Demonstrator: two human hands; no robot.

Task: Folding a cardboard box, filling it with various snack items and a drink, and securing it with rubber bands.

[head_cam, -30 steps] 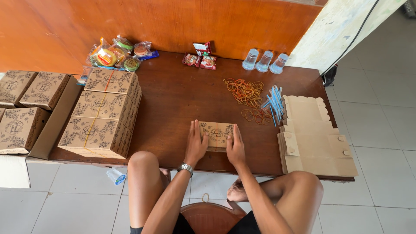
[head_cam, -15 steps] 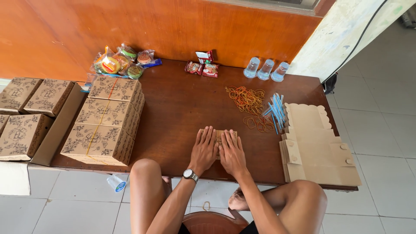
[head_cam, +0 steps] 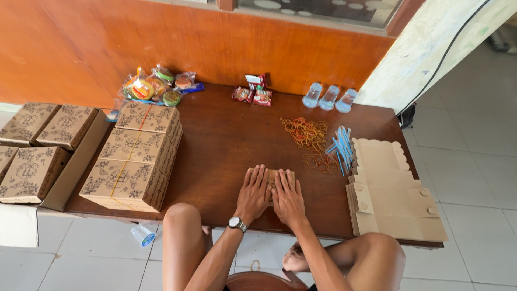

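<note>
While both flat, spread hands, left hand and right hand, press the small printed box without gripping it, uneven pressure could crush its lid.

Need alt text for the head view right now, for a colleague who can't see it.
Both hands, left hand and right hand, press flat on a small patterned box on a brown table. Stacked boxes sit left; rubber bands and flat cardboard blanks right.

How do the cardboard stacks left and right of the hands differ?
The left stack of boxes is folded up into closed, patterned boxes, several bound with rubber bands; the right stack of flat blanks lies unfolded and plain, tabs showing. The left stack stands taller; the right one is low and flat. Both are brown cardboard on the wooden table, either side of the left hand and right hand.
</note>
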